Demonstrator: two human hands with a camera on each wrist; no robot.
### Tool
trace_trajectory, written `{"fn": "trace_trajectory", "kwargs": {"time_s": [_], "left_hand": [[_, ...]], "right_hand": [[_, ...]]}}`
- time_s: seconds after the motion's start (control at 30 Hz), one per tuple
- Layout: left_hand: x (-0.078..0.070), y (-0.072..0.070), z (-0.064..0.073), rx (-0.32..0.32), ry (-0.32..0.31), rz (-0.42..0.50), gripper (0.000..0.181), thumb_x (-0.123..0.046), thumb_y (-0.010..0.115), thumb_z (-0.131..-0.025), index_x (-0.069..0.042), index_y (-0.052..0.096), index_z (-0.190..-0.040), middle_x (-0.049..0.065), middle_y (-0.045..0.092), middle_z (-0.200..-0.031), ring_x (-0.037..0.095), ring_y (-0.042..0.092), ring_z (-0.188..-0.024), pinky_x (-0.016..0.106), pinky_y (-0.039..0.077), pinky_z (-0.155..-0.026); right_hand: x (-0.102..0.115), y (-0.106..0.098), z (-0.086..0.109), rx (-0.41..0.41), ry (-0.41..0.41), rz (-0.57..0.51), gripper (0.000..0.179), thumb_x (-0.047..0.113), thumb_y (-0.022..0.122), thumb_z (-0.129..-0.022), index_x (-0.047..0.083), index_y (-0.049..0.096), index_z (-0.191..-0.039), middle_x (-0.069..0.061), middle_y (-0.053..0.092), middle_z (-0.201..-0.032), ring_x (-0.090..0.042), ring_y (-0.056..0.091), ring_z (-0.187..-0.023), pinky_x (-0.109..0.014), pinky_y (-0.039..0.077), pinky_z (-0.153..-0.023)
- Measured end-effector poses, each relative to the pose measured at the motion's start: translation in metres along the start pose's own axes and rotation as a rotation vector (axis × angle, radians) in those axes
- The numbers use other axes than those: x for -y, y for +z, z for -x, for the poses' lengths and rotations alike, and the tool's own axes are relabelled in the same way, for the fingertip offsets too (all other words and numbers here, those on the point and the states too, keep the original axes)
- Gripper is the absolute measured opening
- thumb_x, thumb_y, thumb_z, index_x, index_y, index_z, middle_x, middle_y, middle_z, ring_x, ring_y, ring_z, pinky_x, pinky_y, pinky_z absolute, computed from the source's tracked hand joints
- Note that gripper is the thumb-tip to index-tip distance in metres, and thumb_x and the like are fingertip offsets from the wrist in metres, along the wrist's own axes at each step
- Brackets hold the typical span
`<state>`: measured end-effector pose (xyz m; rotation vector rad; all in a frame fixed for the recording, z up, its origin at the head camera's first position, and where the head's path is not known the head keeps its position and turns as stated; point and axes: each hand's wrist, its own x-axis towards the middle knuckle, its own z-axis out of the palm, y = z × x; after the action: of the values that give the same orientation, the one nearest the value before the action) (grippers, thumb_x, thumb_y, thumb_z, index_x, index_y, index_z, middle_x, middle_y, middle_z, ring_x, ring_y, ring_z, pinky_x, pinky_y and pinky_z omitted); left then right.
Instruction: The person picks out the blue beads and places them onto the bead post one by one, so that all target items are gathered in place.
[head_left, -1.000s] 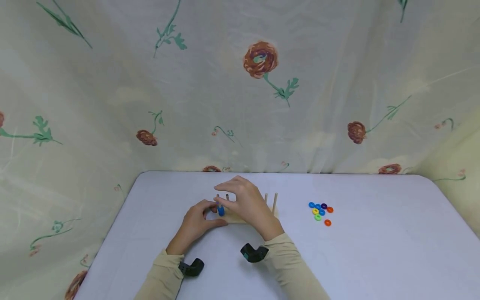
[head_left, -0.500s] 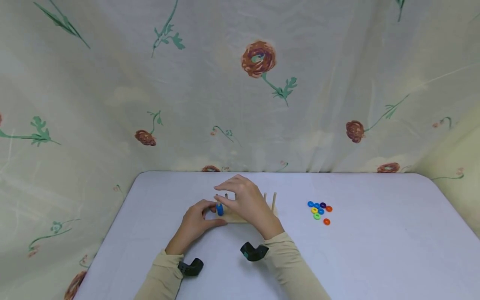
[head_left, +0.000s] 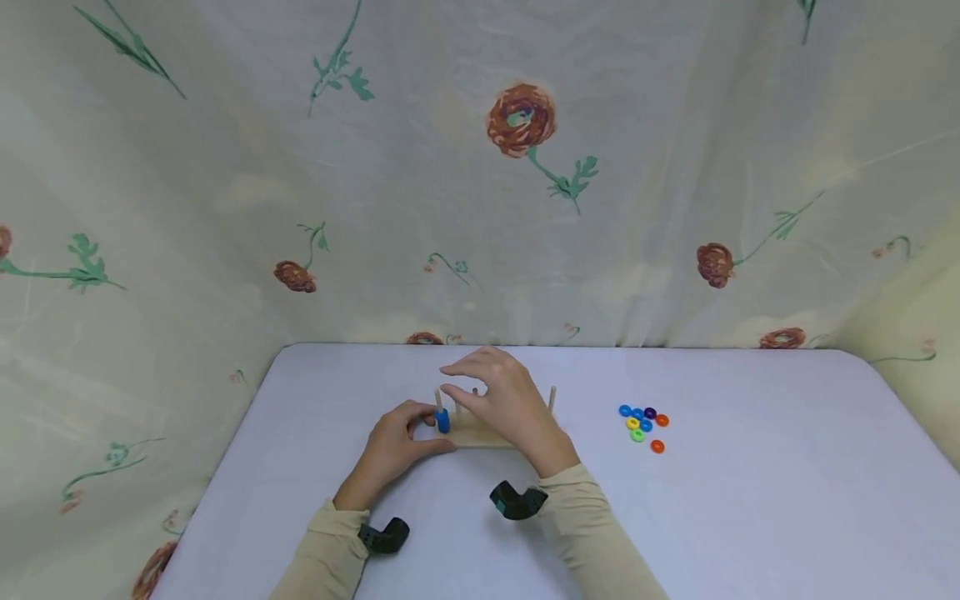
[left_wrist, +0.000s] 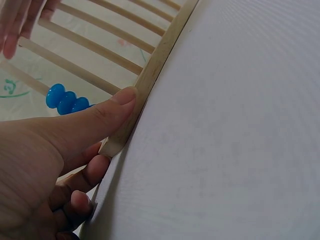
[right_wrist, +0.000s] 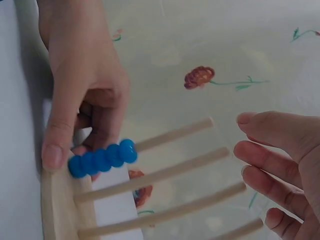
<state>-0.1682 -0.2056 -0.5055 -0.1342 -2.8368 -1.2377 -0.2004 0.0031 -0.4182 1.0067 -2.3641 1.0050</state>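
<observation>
A wooden rack (head_left: pixel 480 436) with several upright rods stands on the table. Blue ring beads (right_wrist: pixel 102 159) are stacked on the lower part of its leftmost rod, and the bare top of that rod shows above them. My left hand (head_left: pixel 393 437) grips the rack's left end, its thumb (left_wrist: pixel 122 97) on the front edge of the base and the fingers curled behind. Above the rods hovers my right hand (head_left: pixel 506 400), thumb and fingers apart and holding nothing. In the right wrist view its fingertips (right_wrist: pixel 245 150) are a short way off the rod tips.
Loose ring beads in blue, purple, yellow, green and orange (head_left: pixel 657 447) lie to the right of the rack. A flowered cloth (head_left: pixel 600 275) hangs behind the white table (head_left: pixel 750 500).
My right hand has shifted slightly to the right, away from the leftmost rod, whose top now shows more. The left hand keeps its grip on the rack.
</observation>
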Motion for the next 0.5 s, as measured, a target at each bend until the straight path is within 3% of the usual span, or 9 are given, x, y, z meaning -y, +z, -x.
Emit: {"fn": "trace_trajectory", "kwargs": {"time_s": [0.3,0.5], "left_hand": [[-0.001,0.001,-0.001,-0.005,0.005,-0.017,0.053,-0.033,0.095,-0.073,-0.009,0.075,-0.116,-0.002,0.069,-0.097,0.011,0.046,-0.073,0.023,0.037,-0.064],[-0.002,0.0,-0.001,0.003,0.002,-0.001,0.052,-0.032,0.095,-0.072,-0.01,0.075,-0.115,-0.003,0.069,-0.097,0.011,0.045,-0.074,0.023,0.037,-0.066]], "right_hand": [[-0.018,-0.022,0.008,-0.024,0.03,0.056,0.023,0.023,0.083,-0.089,0.014,0.081,-0.111,0.0,0.08,-0.106,-0.02,0.07,-0.105,-0.038,0.058,-0.09],[-0.034,-0.043,0.019,-0.004,0.121,0.079,0.026,0.026,0.082,-0.091,0.016,0.08,-0.114,-0.001,0.079,-0.111,-0.022,0.069,-0.111,-0.044,0.057,-0.095]]}}
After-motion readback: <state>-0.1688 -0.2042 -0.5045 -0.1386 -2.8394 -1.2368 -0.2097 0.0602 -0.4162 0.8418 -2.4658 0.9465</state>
